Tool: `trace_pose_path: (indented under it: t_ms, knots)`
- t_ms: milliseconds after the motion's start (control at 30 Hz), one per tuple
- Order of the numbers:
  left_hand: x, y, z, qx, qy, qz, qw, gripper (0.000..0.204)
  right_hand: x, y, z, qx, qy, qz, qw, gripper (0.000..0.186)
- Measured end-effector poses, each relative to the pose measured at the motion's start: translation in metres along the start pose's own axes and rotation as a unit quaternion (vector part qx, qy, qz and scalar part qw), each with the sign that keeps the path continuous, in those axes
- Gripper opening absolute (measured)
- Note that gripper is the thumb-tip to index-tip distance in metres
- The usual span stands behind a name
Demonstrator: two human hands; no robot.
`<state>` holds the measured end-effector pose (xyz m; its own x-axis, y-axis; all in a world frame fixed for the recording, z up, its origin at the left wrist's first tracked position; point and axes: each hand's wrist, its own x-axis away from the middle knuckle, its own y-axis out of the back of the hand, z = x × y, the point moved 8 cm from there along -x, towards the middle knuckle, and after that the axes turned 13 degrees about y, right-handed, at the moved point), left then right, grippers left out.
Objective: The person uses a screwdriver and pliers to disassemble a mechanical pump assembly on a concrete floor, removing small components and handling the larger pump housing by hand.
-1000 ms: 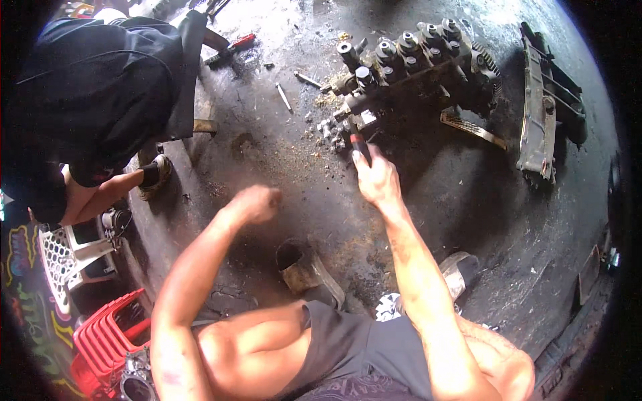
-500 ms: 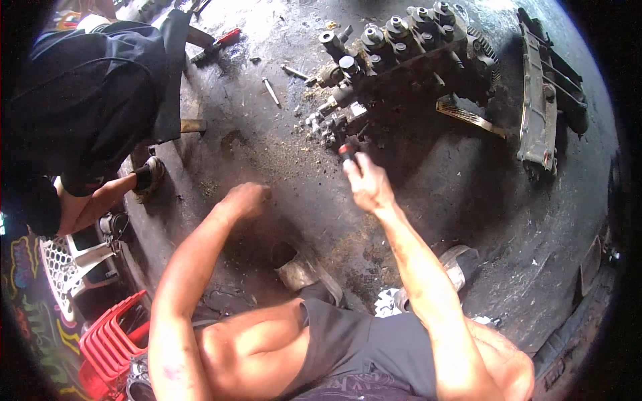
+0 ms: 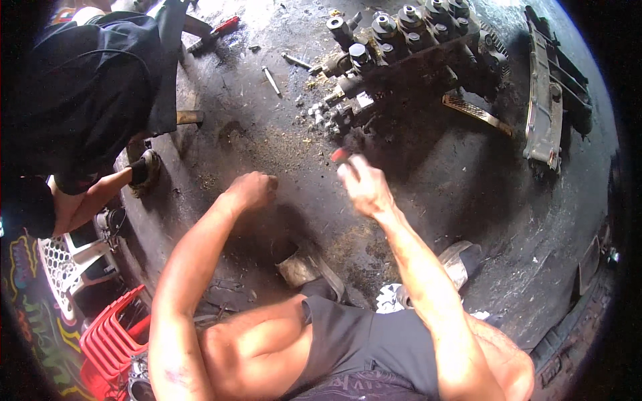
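Note:
My right hand [image 3: 366, 187] is closed on a tool with a red and black handle [image 3: 340, 156]. Its dark far end is blurred against the shadow, so I cannot tell its kind. Just beyond it lies a greasy pump-like metal block [image 3: 421, 63], with several round fittings on top and a toothed gear at its right end. Light-coloured metal fittings [image 3: 329, 115] at the block's near left corner are closest to the tool, apart from it. To the left, my left hand [image 3: 253, 190] hovers above the floor with curled fingers. Whatever it may hold is hidden.
Dirt crumbs and bolt-like pieces [image 3: 271, 81] litter the dark floor [image 3: 267, 144]. On the right lie a long metal housing [image 3: 543, 100] and a slotted strip [image 3: 476, 113]. Another person in dark clothes [image 3: 87, 100] is at the left, near a red-handled tool [image 3: 226, 25]. Red stacked plastic [image 3: 110, 341] stands lower left.
My right hand has drawn the tool back from the block's near fittings. My left hand has shifted slightly right and is less blurred. The view has shifted a little.

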<state>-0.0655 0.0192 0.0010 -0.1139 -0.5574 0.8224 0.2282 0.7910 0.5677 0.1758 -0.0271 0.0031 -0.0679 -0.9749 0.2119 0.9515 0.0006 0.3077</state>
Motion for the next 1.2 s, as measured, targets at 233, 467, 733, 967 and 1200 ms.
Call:
trace_pose_path:
  t_ms: [233, 467, 733, 967, 1200]
  knots:
    - [-0.001, -0.003, 0.009, 0.015, -0.017, -0.026, 0.999, 0.026, 0.005, -0.025, 0.01, -0.014, 0.058, 0.13, 0.99, 0.034]
    - [-0.004, -0.001, 0.0, 0.004, -0.021, -0.02, 1.0, 0.025, -0.001, -0.003, -0.029, -0.2, -0.097, -0.011, 0.975, 0.032]
    - [-0.009, 0.004, -0.001, 0.032, -0.031, -0.044, 0.998, 0.02, -0.01, 0.015, -0.02, -0.056, -0.025, -0.046, 0.997, 0.023]
    - [-0.003, 0.011, -0.005, 0.024, -0.042, -0.054, 0.997, 0.025, -0.009, 0.011, -0.019, -0.036, -0.059, -0.042, 0.997, 0.032]
    - [-0.01, 0.004, -0.003, -0.007, -0.036, -0.043, 0.998, 0.026, -0.005, 0.003, -0.024, -0.162, -0.073, -0.021, 0.984, 0.027]
